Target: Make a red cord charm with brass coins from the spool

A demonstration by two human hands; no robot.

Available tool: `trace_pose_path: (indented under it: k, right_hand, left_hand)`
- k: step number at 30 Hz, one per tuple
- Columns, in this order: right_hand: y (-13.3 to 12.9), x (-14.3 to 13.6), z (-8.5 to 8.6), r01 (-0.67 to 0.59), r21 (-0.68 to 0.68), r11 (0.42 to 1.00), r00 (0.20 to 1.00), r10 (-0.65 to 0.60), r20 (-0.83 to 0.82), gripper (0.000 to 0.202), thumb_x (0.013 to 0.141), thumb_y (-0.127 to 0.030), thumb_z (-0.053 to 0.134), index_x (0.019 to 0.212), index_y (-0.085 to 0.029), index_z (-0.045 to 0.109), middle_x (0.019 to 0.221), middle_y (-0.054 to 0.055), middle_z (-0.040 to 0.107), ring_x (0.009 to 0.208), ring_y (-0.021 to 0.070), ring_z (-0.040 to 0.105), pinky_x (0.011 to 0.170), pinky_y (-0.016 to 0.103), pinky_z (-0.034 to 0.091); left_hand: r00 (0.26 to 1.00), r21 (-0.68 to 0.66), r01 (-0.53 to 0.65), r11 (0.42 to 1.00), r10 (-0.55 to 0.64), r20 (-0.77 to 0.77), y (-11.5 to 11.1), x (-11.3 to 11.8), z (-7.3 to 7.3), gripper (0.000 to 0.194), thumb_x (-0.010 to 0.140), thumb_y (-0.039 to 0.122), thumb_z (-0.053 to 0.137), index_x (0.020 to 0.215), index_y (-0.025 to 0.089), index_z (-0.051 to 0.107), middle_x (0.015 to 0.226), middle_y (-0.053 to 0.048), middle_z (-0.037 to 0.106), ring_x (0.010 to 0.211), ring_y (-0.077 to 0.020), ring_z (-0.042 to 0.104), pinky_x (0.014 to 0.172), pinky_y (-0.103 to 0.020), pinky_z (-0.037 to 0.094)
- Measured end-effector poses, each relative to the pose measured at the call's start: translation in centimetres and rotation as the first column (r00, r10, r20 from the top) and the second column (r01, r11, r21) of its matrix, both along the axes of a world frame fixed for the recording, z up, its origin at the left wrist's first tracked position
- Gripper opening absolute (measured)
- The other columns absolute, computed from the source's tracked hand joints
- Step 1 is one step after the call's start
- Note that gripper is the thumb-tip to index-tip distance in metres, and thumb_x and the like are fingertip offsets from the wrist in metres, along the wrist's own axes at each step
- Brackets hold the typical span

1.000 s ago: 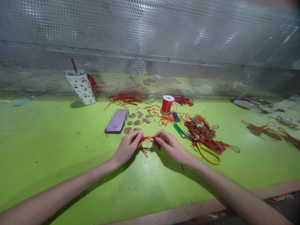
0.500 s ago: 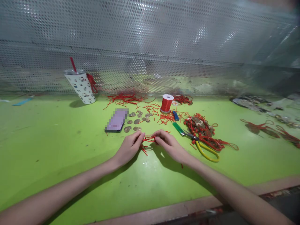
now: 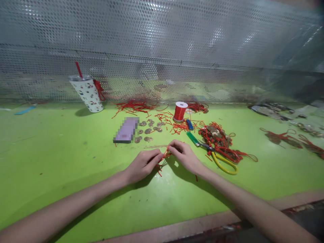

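The left hand (image 3: 143, 165) and the right hand (image 3: 183, 156) both pinch a short piece of red cord (image 3: 164, 158), close together over the green table (image 3: 76, 175), near its front edge. The fingers of each hand are closed narrow on the cord. To do this knotting well, I think the fingertips must keep an even pull and stay close to the knot, so the loops do not slip. The cord is thin, bright red, with loose ends hanging below the hands; the knot itself is too small to tell. Just beyond lie some coins (image 3: 148, 130), a phone (image 3: 126, 130), a red spool (image 3: 180, 112) and yellow-handled scissors (image 3: 219, 161).
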State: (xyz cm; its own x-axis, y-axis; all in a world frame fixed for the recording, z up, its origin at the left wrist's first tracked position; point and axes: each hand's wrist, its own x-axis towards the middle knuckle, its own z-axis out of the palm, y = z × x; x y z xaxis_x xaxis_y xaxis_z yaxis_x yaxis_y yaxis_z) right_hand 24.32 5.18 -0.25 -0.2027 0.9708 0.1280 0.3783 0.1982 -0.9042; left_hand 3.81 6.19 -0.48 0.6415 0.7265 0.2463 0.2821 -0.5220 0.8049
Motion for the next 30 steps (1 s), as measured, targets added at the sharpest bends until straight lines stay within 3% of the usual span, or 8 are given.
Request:
trace_pose_path:
  k: [4,12,20,24,30]
  right_hand:
    - [0.2,0.4,0.4,-0.056,-0.061,0.997,0.997,0.052,-0.057,0.027,0.093,-0.039,0.054,0.076,-0.019,0.06,0.069,-0.001,0.054,0.066,0.014,0.047,0.061,0.028,0.033]
    - [-0.4,0.3,0.9,-0.131,-0.172,0.976,0.99,0.118,-0.083,0.027,0.087,-0.045,0.064,0.086,-0.018,0.065,0.071,-0.001,0.057,0.059,0.0119,0.045,0.055,0.027,0.033]
    - [-0.4,0.1,0.4,-0.129,-0.13,0.983,0.99,0.121,-0.072,0.016,0.087,-0.035,0.062,0.087,-0.019,0.06,0.073,-0.001,0.057,0.062,0.0115,0.045,0.056,0.026,0.034]
    - [-0.6,-0.1,0.3,-0.139,-0.085,0.987,0.99,0.136,-0.04,0.016,0.09,-0.035,0.06,0.087,-0.019,0.059,0.074,-0.001,0.059,0.063,0.0123,0.046,0.058,0.027,0.034]
    - [-1.0,-0.4,0.3,-0.131,-0.067,0.989,0.991,0.128,-0.044,0.018,0.093,-0.038,0.058,0.089,-0.02,0.058,0.074,-0.001,0.058,0.066,0.0143,0.048,0.058,0.028,0.034]
  left_hand:
    - [0.993,-0.008,-0.115,0.993,0.115,0.034,0.1,0.0,0.2,0.031,0.101,0.031,0.042,0.075,0.018,0.051,0.065,0.004,0.049,0.061,-0.0125,0.045,0.062,-0.026,0.034]
    - [0.966,-0.089,-0.236,0.968,0.244,0.09,0.5,0.0,0.2,0.034,0.1,0.037,0.044,0.071,0.019,0.048,0.067,0.003,0.046,0.064,-0.0137,0.043,0.063,-0.028,0.034]
    - [0.965,-0.149,-0.22,0.964,0.238,0.112,0.5,-0.1,0.2,0.034,0.099,0.039,0.046,0.073,0.018,0.052,0.068,0.002,0.048,0.065,-0.014,0.045,0.061,-0.028,0.037]
    - [0.98,-0.246,-0.155,0.957,0.181,0.085,0.4,0.1,0.4,0.03,0.096,0.043,0.052,0.083,0.016,0.06,0.07,0.001,0.053,0.063,-0.0135,0.048,0.057,-0.026,0.039]
    - [0.99,-0.25,-0.09,0.964,0.113,0.079,0.2,0.2,0.4,0.025,0.091,0.04,0.059,0.085,0.015,0.059,0.065,0.005,0.045,0.054,-0.009,0.038,0.049,-0.022,0.03]
